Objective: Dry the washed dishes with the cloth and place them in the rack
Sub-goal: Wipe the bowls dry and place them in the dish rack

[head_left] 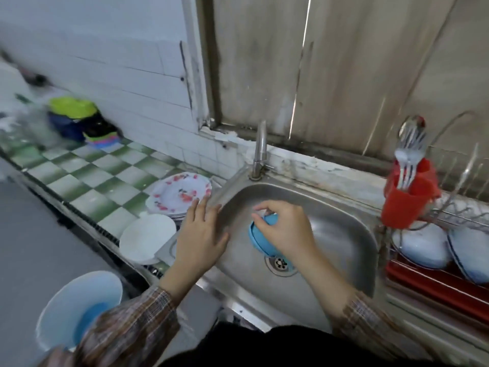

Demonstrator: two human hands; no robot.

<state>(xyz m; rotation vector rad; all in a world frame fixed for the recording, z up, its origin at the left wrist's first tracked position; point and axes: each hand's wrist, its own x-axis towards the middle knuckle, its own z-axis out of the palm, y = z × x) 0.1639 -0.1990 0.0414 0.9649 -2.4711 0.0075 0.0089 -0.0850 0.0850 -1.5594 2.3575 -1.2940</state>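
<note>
Plaid sleeve (pixel 127 321) (left arm) is the closest item, with a pale blue bowl (pixel 76 308) beside it, below and left of the sink (pixel 330 234).

1. Right hand (pixel 285 229): positioned over the sink basin, fingers curled around a small blue bowl (pixel 258 238). I hold this bowl tilted on its side, just above and left of the drain (pixel 280 263). A small white patch shows between my fingertips (I cannot tell what it is).
2. Left hand (pixel 201 234): released, fingers straight and spread, palm down over the left rim of the sink. It grips nothing.
3. Tap (pixel 260 149): mounted at the back edge of the sink.
4. Left of the sink: a stack of flowered plates (pixel 180 194) just beside the rim, close to my left fingertips, and a white bowl (pixel 146 237) nearer to me. Both sit on the green-and-white checkered counter (pixel 92 170). Coloured containers (pixel 76 117) are stacked well apart from the sink, at the far left against the wall (blurred).
5. Right of the sink: the wire rack (pixel 449 213), with a red cutlery holder (pixel 407 202) on its sink-side end carrying upright forks and spoons (pixel 410 144). Pale dishes (pixel 420 247) lean in the rack over a red tray (pixel 436 284).
</note>
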